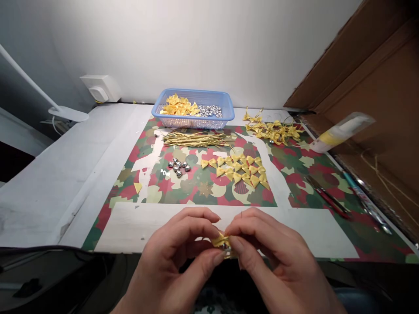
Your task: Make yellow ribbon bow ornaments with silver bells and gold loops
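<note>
A small yellow ribbon bow (221,240) is pinched between my two hands at the table's front edge. My left hand (178,257) has its thumb and fingertips closed on the bow's left side. From the right, my right hand (270,257) grips the same bow between thumb and index finger. Something silver and shiny, with a bit of gold, shows under the bow, partly hidden by my fingers. Beyond my hands lie several yellow bows (242,168) in rows. Left of them sits a cluster of silver jingle bells (179,165).
A bundle of gold wire ties (198,139) lies before a blue basket (193,121) of bows and bells. Wired bows (275,131) are heaped at the back right. Scissors (329,198), pens (368,203) and a glue bottle (340,133) lie right, beside a cardboard box (369,83).
</note>
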Action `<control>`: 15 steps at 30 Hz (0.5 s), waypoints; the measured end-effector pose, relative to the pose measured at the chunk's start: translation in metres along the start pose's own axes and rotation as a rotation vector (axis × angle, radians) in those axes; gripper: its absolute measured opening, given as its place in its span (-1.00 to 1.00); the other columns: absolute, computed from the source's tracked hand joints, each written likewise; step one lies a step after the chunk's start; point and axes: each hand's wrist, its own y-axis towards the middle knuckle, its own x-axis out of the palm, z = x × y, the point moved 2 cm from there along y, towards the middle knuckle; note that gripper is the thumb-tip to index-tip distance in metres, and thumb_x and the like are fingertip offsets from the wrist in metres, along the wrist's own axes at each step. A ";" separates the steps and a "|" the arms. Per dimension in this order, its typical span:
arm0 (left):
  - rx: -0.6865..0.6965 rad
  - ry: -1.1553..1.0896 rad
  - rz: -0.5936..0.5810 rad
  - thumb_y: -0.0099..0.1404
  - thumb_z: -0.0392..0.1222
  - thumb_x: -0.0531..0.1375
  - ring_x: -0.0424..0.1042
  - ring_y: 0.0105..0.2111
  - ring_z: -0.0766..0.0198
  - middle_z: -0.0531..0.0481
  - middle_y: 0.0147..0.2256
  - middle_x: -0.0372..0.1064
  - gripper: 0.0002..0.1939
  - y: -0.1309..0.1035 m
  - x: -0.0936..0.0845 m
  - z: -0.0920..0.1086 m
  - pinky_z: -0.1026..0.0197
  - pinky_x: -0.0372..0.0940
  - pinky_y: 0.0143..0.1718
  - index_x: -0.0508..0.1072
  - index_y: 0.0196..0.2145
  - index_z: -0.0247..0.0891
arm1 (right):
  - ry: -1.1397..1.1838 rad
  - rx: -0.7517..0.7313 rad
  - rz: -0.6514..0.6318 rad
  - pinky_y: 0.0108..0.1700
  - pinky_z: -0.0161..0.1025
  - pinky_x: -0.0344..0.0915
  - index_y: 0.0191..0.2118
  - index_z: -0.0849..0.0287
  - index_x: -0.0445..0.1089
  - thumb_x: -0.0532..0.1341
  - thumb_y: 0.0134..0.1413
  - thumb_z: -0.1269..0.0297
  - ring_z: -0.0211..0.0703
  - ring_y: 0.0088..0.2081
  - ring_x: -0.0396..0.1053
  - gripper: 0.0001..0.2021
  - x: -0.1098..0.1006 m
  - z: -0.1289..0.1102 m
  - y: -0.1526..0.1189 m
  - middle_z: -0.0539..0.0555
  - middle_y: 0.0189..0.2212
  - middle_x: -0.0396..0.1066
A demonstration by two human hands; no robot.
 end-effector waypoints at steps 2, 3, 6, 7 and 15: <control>-0.016 -0.013 0.008 0.17 -0.27 0.38 0.60 -0.27 0.18 -0.05 -0.12 0.51 -0.94 -0.001 0.000 0.001 0.31 0.54 -0.24 0.65 -0.36 -0.15 | -0.030 -0.009 0.010 -0.37 -0.35 0.29 -0.29 0.09 0.38 0.13 0.34 0.41 -0.28 -0.41 0.37 -0.85 -0.001 0.001 0.001 -0.04 -0.41 0.39; -0.024 -0.017 0.011 0.17 -0.27 0.38 0.60 -0.27 0.18 -0.05 -0.12 0.52 -0.94 -0.001 0.001 0.001 0.31 0.54 -0.23 0.65 -0.35 -0.15 | -0.041 -0.013 0.018 -0.38 -0.35 0.29 -0.28 0.09 0.38 0.13 0.34 0.42 -0.29 -0.41 0.36 -0.84 -0.001 0.001 0.001 -0.04 -0.41 0.38; -0.042 -0.016 0.017 0.16 -0.25 0.39 0.60 -0.25 0.16 -0.05 -0.12 0.54 -0.94 -0.001 0.001 0.002 0.31 0.53 -0.21 0.64 -0.35 -0.15 | -0.066 -0.056 0.038 -0.33 -0.37 0.30 -0.25 0.09 0.36 0.12 0.34 0.45 -0.30 -0.37 0.36 -0.85 -0.001 0.000 0.002 -0.04 -0.37 0.37; -0.048 -0.002 0.017 0.17 -0.24 0.39 0.60 -0.24 0.16 -0.05 -0.12 0.54 -0.95 0.000 0.000 0.001 0.31 0.52 -0.21 0.64 -0.35 -0.16 | -0.071 -0.070 0.041 -0.31 -0.37 0.31 -0.24 0.09 0.35 0.11 0.34 0.46 -0.30 -0.35 0.36 -0.85 -0.001 0.000 0.002 -0.03 -0.36 0.37; -0.031 0.174 -0.072 0.28 -0.25 0.29 0.47 0.02 0.06 -0.10 -0.11 0.51 -0.92 0.005 -0.008 -0.005 0.35 0.43 -0.21 0.59 -0.38 -0.19 | -0.135 -0.126 0.056 -0.26 -0.29 0.29 -0.29 0.13 0.29 0.04 0.35 0.51 -0.24 -0.34 0.31 -0.80 0.004 0.005 0.004 0.00 -0.38 0.33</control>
